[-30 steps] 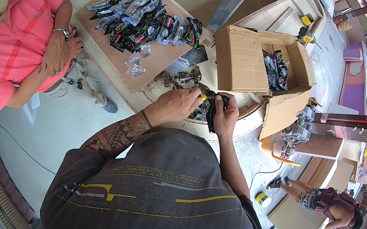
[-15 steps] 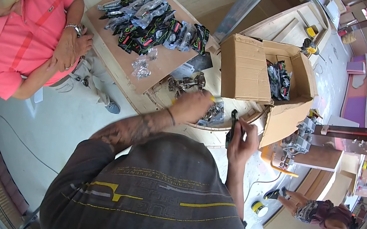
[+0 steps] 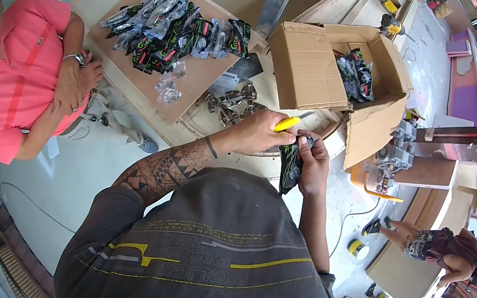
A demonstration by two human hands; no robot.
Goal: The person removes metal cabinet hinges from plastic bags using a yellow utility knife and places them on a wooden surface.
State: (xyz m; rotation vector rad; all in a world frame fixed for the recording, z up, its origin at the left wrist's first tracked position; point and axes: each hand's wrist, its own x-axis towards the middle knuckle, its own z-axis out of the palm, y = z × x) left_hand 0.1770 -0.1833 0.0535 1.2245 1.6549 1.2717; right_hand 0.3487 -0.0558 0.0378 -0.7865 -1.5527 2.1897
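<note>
Bench (image 3: 267,94) spans ten to one o'clock of the hands. Right hand (image 3: 315,170): grip closed on the upper end of the packet (image 3: 289,173), which hangs down, probably for steadiness. Left hand (image 3: 255,132): grip closed round the yellow tool (image 3: 287,124), just beside the packet. Fittings (image 3: 234,105) lie at ten, heap (image 3: 172,35) beyond. Box (image 3: 311,67) at one likely limits forward reach; floor (image 3: 106,156) at eight gives elbow room.

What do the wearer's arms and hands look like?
The shirt sleeves are short and dark grey. The left forearm has a geometric tattoo and a dark band near the wrist. The right forearm shows no tattoo. The left hand and right hand are ungloved.
</note>
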